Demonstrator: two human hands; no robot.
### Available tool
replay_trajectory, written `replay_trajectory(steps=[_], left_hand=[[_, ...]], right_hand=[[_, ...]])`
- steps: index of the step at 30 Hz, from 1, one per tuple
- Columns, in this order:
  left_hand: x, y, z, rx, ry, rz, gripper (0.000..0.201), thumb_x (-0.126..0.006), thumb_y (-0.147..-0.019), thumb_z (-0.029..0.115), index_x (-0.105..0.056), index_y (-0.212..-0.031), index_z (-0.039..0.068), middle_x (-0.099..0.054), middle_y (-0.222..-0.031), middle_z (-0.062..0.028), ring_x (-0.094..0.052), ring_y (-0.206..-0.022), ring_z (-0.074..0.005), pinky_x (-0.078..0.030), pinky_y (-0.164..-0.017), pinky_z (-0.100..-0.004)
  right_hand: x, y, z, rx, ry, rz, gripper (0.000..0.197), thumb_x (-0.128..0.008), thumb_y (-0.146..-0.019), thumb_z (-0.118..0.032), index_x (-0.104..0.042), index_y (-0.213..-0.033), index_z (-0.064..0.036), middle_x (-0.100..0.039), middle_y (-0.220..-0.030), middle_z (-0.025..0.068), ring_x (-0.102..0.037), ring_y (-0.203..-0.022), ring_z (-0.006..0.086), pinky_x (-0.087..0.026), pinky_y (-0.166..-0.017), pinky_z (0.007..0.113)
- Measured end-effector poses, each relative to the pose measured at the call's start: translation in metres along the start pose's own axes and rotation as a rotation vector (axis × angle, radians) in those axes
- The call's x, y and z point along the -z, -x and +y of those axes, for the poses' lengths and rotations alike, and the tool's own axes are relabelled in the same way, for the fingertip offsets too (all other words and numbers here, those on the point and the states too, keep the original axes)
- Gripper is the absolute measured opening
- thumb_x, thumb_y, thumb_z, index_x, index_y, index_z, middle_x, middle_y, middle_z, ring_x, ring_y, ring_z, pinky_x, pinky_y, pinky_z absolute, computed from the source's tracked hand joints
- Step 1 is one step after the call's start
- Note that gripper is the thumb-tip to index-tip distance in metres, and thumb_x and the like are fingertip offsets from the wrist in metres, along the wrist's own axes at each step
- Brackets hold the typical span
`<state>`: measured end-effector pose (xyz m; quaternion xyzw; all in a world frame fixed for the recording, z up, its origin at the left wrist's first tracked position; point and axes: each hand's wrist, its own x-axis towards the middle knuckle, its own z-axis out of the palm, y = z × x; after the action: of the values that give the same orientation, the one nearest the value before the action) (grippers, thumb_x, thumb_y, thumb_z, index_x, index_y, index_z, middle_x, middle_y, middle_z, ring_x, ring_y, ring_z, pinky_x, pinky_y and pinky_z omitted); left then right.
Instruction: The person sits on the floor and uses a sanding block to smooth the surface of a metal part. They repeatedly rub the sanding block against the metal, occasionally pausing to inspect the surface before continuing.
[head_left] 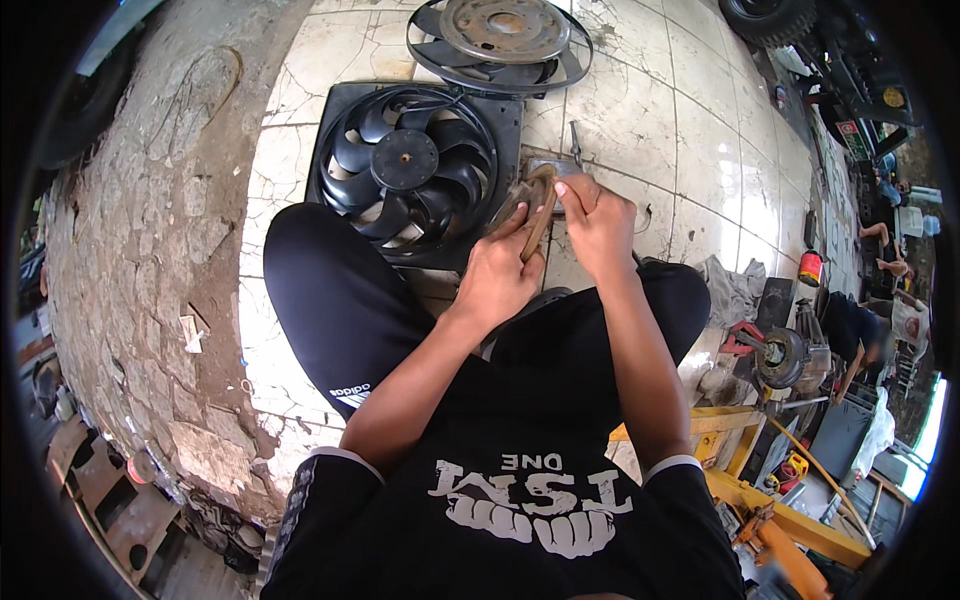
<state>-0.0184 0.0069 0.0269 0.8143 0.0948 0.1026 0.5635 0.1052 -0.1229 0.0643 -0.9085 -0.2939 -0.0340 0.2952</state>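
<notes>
Between my hands is a brown, worn, curved piece [538, 229] with a flat edge; its exact kind is hard to make out. My left hand [497, 283] is closed round its lower part, fingers across its face. My right hand [599, 222] is closed at its upper end, thumb pressed along it. Just beyond the hands, a small grey metal block [566, 172] lies on the floor, partly hidden by my right hand. A thin metal rod [576, 143] stands out above it. A black radiator fan [405, 160] in a square shroud lies beside my left hand.
Beyond the fan lies another fan ring with a rusty round disc [505, 27] on top. A red can [810, 268], a grey cloth [735, 290] and a yellow metal frame [790, 515] are to the right. Rough broken paving [150, 240] borders the tiles at left. A person [850, 335] is at far right.
</notes>
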Motion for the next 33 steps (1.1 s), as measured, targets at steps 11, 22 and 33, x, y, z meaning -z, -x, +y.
replay_trajectory(steps=[11,22,33], left_hand=[[0.010,0.005,0.005,-0.011,-0.024,0.035,0.042,-0.066,-0.092,0.004,-0.069,-0.134,-0.003,-0.064,-0.140,-0.0338,-0.061,-0.135,-0.0424,-0.057,-0.103,-0.0445],[0.008,0.005,0.000,0.005,0.005,0.026,0.040,-0.067,-0.091,0.002,-0.072,-0.130,-0.002,-0.064,-0.140,-0.0333,-0.065,-0.128,-0.0440,-0.059,-0.097,-0.0450],[-0.001,-0.002,-0.004,-0.089,-0.047,0.023,0.035,-0.069,-0.090,0.003,-0.073,-0.124,-0.004,-0.066,-0.139,-0.0324,-0.067,-0.125,-0.0443,-0.060,-0.095,-0.0432]], right_hand=[[-0.004,0.012,-0.004,0.048,-0.106,-0.010,0.017,-0.071,-0.103,-0.027,-0.078,-0.099,-0.0120,-0.072,-0.076,0.0182,-0.071,-0.069,0.0413,-0.056,-0.064,0.048],[-0.005,0.009,-0.003,0.062,-0.217,0.080,0.018,-0.069,-0.104,-0.026,-0.076,-0.097,-0.0113,-0.071,-0.072,0.0196,-0.071,-0.068,0.0411,-0.056,-0.063,0.049],[-0.003,0.002,0.008,-0.022,-0.049,-0.030,0.016,-0.069,-0.103,-0.023,-0.077,-0.101,-0.0098,-0.073,-0.076,0.0186,-0.073,-0.069,0.0404,-0.059,-0.065,0.049]])
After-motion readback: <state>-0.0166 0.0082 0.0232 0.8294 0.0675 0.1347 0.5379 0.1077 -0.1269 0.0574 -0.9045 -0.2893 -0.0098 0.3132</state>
